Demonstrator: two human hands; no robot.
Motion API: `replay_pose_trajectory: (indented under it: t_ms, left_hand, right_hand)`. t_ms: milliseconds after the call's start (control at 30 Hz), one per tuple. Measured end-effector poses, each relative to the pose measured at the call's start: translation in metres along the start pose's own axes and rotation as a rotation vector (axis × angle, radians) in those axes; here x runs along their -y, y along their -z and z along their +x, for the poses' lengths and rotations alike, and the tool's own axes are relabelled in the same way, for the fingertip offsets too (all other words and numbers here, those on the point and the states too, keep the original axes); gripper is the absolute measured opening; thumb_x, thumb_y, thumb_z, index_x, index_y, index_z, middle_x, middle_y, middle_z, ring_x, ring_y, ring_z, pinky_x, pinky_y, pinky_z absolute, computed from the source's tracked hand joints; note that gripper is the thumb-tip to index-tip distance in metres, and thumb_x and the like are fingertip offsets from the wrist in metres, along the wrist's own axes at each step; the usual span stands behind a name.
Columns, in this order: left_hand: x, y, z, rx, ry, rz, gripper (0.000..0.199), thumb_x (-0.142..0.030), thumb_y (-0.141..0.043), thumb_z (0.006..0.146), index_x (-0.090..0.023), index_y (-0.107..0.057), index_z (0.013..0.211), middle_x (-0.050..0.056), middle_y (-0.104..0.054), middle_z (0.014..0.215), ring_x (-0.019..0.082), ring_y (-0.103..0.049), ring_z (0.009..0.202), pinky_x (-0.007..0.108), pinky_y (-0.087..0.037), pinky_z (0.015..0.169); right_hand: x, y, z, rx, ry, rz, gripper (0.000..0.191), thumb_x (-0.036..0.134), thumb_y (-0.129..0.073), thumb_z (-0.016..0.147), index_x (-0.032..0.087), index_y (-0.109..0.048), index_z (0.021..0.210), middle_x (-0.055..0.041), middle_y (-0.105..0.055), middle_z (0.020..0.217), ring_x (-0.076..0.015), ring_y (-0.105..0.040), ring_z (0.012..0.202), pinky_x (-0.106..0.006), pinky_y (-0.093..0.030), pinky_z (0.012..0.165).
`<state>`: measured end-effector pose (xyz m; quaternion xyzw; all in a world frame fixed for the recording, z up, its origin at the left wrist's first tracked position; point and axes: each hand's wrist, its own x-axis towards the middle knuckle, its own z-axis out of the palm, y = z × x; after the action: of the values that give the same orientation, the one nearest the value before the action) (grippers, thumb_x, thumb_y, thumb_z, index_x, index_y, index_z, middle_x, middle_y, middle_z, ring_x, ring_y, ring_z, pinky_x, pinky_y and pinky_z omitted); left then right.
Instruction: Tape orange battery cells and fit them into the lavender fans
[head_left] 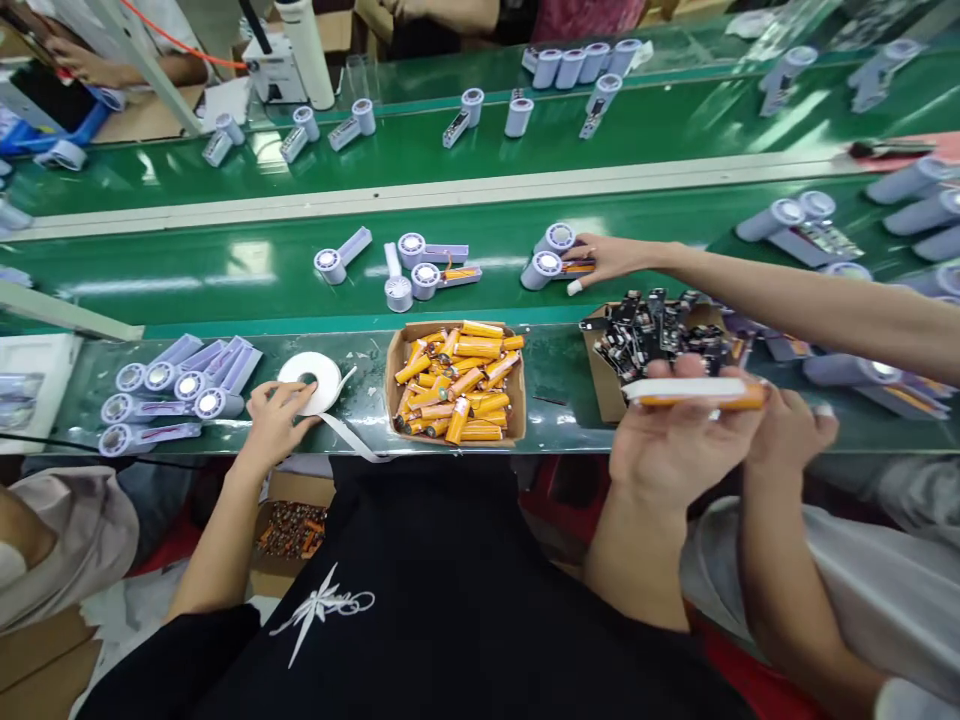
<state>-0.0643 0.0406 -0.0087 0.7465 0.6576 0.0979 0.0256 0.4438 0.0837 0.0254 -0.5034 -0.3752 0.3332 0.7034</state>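
My left hand (pixel 279 420) grips the near left edge of a roll of white tape (pixel 330 372) lying on the bench. A loose strip of tape (pixel 349 437) trails from the roll over the bench edge. Raised at the right, my right hand (pixel 679 440) is closed around an orange battery (pixel 739 398) with a white tape strip along its upper side. Between my hands stands a cardboard box (pixel 394 400) heaped with orange batteries (pixel 469 380). Left of the tape roll lie several lavender handheld fans (pixel 214 402) with their handles opened up.
A co-worker's hand (pixel 611 258) reaches across to fans (pixel 541 268) on the green conveyor belt (pixel 262 290). Another person's hand (pixel 791 430) is close beside my right hand. Behind my right hand stands a box of black circuit parts (pixel 652 330). More fans (pixel 780 220) lie at right.
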Motion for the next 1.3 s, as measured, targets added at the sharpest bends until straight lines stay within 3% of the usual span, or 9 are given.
replay_pose_trajectory:
  t_ms: [67, 167, 267, 433, 600, 800, 1000, 1133, 1300]
  left_hand:
    - [0.017, -0.003, 0.005, 0.138, 0.097, -0.046, 0.065, -0.043, -0.082, 0.088, -0.028, -0.069, 0.150, 0.015, -0.068, 0.153, 0.043, -0.048, 0.141, 0.058, -0.041, 0.116]
    - [0.011, -0.001, 0.050, 0.040, 0.071, -0.111, 0.056, -0.052, -0.070, 0.097, -0.028, -0.069, 0.148, 0.012, -0.070, 0.151, 0.037, -0.053, 0.142, 0.055, -0.038, 0.124]
    - [-0.029, 0.000, 0.146, -0.045, -0.089, -0.155, 0.049, -0.052, -0.053, 0.108, -0.023, -0.074, 0.141, 0.013, -0.076, 0.140, 0.031, -0.062, 0.134, 0.050, -0.042, 0.124]
    - [-0.124, -0.023, 0.324, 0.150, -0.270, 0.041, 0.048, -0.040, -0.045, 0.111, -0.025, -0.076, 0.143, 0.011, -0.063, 0.160, 0.035, -0.049, 0.149, 0.055, -0.040, 0.126]
    - [-0.164, -0.048, 0.409, 0.365, -0.256, 0.178, 0.033, -0.032, -0.064, 0.097, -0.031, -0.087, 0.121, 0.011, -0.075, 0.142, 0.039, -0.061, 0.134, 0.054, -0.051, 0.112]
    - [-0.139, -0.019, 0.408, 0.361, -0.308, 0.157, 0.031, -0.029, -0.066, 0.096, -0.027, -0.084, 0.121, 0.011, -0.073, 0.143, 0.032, -0.066, 0.128, 0.040, -0.051, 0.109]
    - [-0.010, 0.029, 0.322, 0.248, -0.222, 0.196, 0.041, -0.027, -0.049, 0.102, -0.028, -0.079, 0.131, 0.009, -0.065, 0.152, 0.030, -0.062, 0.127, 0.042, -0.052, 0.108]
    - [0.069, 0.024, 0.271, 0.285, -0.011, 0.197, 0.031, -0.027, -0.060, 0.094, -0.026, -0.084, 0.113, 0.011, -0.069, 0.147, 0.033, -0.059, 0.130, 0.041, -0.052, 0.105]
    - [0.103, 0.010, 0.272, 0.362, 0.089, 0.071, 0.019, -0.038, -0.074, 0.085, -0.029, -0.086, 0.097, 0.001, -0.079, 0.137, 0.026, -0.069, 0.121, 0.029, -0.052, 0.096]
  right_hand:
    - [-0.016, 0.002, -0.016, -0.160, 0.074, 0.012, 0.059, 0.062, -0.095, 0.076, 0.031, -0.066, 0.118, -0.0057, -0.083, 0.116, -0.0294, -0.084, 0.112, -0.052, -0.072, 0.097]
    - [-0.034, 0.001, -0.037, -0.176, 0.016, -0.020, 0.071, 0.047, -0.104, 0.067, 0.027, -0.062, 0.120, -0.0046, -0.084, 0.098, -0.0308, -0.087, 0.089, -0.058, -0.074, 0.085]
    - [-0.039, -0.006, -0.037, -0.092, -0.015, -0.014, 0.065, 0.043, -0.103, 0.071, 0.028, -0.057, 0.114, -0.0012, -0.083, 0.092, -0.0320, -0.088, 0.089, -0.052, -0.076, 0.078]
    - [-0.033, -0.014, -0.023, -0.044, 0.057, 0.005, 0.060, 0.038, -0.101, 0.074, 0.030, -0.052, 0.109, 0.0008, -0.083, 0.095, -0.0343, -0.088, 0.093, -0.052, -0.076, 0.081]
    - [-0.034, 0.004, -0.029, -0.076, 0.011, -0.029, 0.058, 0.038, -0.099, 0.076, 0.029, -0.054, 0.112, -0.0065, -0.088, 0.098, -0.0359, -0.088, 0.086, -0.051, -0.076, 0.074]
    - [-0.035, 0.010, -0.024, -0.016, -0.038, -0.053, 0.052, 0.036, -0.099, 0.076, 0.027, -0.060, 0.109, -0.0094, -0.089, 0.097, -0.0352, -0.088, 0.079, -0.047, -0.076, 0.068]
    - [-0.023, -0.033, 0.010, 0.172, 0.064, -0.023, 0.051, 0.033, -0.102, 0.069, 0.027, -0.066, 0.105, -0.0028, -0.087, 0.088, -0.0346, -0.088, 0.079, -0.043, -0.076, 0.064]
    - [-0.019, -0.101, 0.043, 0.426, 0.101, -0.020, 0.051, 0.037, -0.104, 0.066, 0.027, -0.072, 0.105, -0.0026, -0.088, 0.098, -0.0290, -0.088, 0.085, -0.042, -0.076, 0.075]
    - [-0.042, -0.254, 0.071, 0.939, 0.107, -0.168, 0.046, 0.042, -0.095, 0.077, 0.023, -0.075, 0.113, -0.0022, -0.086, 0.092, -0.0228, -0.084, 0.080, -0.041, -0.071, 0.086]
